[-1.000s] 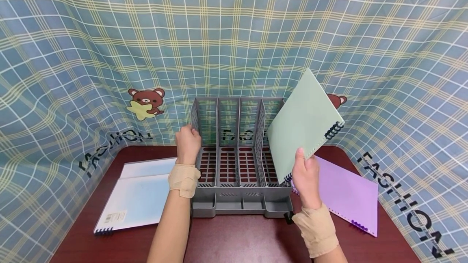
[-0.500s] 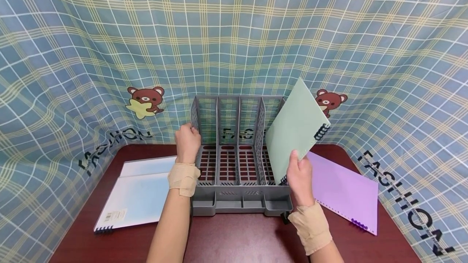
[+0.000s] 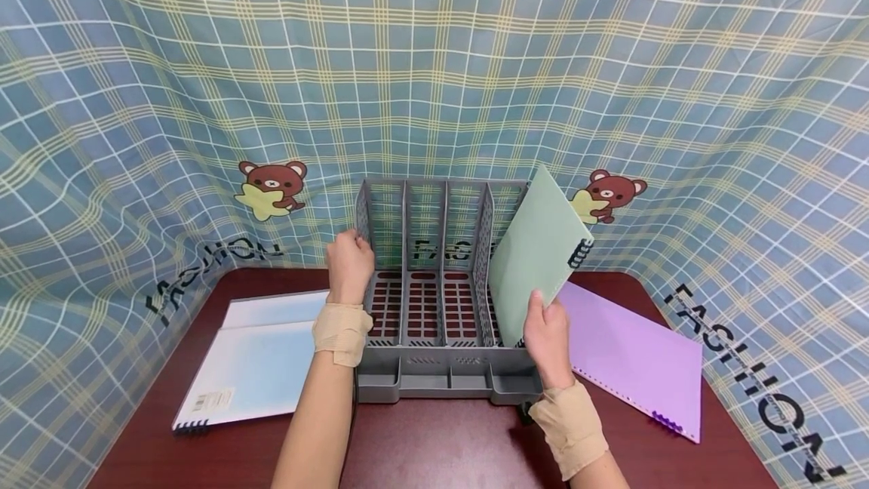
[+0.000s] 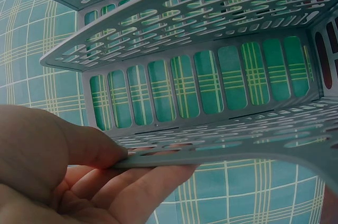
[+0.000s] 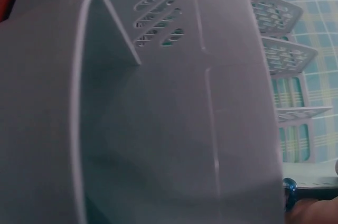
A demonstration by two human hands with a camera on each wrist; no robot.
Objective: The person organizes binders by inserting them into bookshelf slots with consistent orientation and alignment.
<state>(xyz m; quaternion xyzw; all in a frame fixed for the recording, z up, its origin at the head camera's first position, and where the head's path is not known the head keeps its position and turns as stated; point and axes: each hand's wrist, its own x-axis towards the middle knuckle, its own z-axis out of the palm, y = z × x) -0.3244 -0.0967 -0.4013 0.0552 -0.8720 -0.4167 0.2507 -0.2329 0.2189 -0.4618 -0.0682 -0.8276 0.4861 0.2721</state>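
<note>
A grey file rack [image 3: 424, 353] with four upright slots stands at the middle of the table. The left hand [image 3: 349, 266] pinches the rack's left side wall; in the left wrist view the thumb and fingers of that hand [image 4: 100, 171] lie on either side of the panel's edge [image 4: 158, 159]. In the right hand [image 3: 548, 334] is a pale green notebook [image 3: 539, 247] with black rings, held tilted by its ringed edge, its lower part in the rack's rightmost slot. The right wrist view shows the rack's front compartments [image 5: 158, 129] and part of the right hand [image 5: 317, 211] at the lower right.
A purple notebook [image 3: 638, 353] lies on the dark red table [image 3: 434, 444] to the right of the rack. White and light blue notebooks [image 3: 258, 368] lie overlapping at the left. A plaid curtain [image 3: 434, 81] hangs behind and at both sides.
The right hand and the green notebook have moved left and down, deeper into the rightmost slot. More of the purple notebook and the right bear print shows. The left hand has stayed in place.
</note>
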